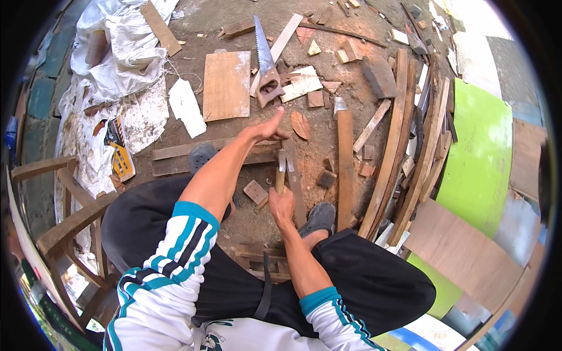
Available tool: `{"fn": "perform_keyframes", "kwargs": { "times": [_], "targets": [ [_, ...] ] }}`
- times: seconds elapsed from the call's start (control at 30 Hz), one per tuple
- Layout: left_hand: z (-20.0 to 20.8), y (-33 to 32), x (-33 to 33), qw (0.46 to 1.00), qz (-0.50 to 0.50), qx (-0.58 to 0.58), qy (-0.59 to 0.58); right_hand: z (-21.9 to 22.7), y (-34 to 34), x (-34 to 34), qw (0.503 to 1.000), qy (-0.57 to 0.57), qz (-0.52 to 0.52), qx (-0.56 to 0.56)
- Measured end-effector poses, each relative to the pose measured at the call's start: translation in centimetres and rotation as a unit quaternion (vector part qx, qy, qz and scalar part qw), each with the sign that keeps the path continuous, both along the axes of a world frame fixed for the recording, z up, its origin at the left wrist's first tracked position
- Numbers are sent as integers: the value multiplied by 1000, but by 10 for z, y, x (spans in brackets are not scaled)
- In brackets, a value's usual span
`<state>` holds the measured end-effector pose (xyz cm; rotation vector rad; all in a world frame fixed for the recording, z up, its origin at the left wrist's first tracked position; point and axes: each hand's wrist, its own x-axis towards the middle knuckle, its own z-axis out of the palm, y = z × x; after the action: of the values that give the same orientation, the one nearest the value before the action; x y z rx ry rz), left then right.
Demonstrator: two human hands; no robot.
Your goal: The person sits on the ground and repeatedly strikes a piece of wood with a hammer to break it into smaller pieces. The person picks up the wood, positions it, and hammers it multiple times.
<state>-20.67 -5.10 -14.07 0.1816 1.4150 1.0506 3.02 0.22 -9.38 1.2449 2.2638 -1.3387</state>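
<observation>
My right hand (pixel 281 206) is wrapped round the handle of a hammer (pixel 281 169), its metal head pointing away from me. Just beyond the head, my left hand (pixel 267 130) holds the far end of a narrow wooden strip (pixel 297 196), one finger stretched out; the fingertips are partly hidden. That strip runs back toward my right foot, beside the hammer. Under my left forearm, wooden boards (pixel 249 153) lie crosswise on the ground, their right end by the strip. No nail can be made out.
A handsaw (pixel 266 64) lies ahead beside a flat plywood board (pixel 227 86). Long planks (pixel 390 146) and a green sheet (pixel 475 152) lie at the right. White sacking (pixel 117 58) and a wooden frame (pixel 76 219) are at the left. Small offcuts (pixel 256 192) litter the dirt.
</observation>
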Motion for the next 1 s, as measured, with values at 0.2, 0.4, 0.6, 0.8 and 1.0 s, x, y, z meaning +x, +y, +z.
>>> {"fn": "perform_keyframes", "kwargs": {
  "times": [0.2, 0.4, 0.6, 0.8, 1.0],
  "targets": [
    [9, 2, 7, 1000, 3, -17, 3, 0, -1, 18, 993, 104, -48, -5],
    [0, -3, 7, 1000, -6, -9, 15, -22, -8, 40, 999, -31, 13, -33],
    [1, 13, 21, 997, 72, -27, 31, -7, -3, 65, 998, 65, -24, -6],
    [-42, 4, 88, 896, 428, -107, 55, -34, 31, 70, 994, 52, -88, 24],
    [-35, 10, 138, 876, 428, -211, -67, -34, 55, 79, 984, -39, -150, 86]
  ]
}}
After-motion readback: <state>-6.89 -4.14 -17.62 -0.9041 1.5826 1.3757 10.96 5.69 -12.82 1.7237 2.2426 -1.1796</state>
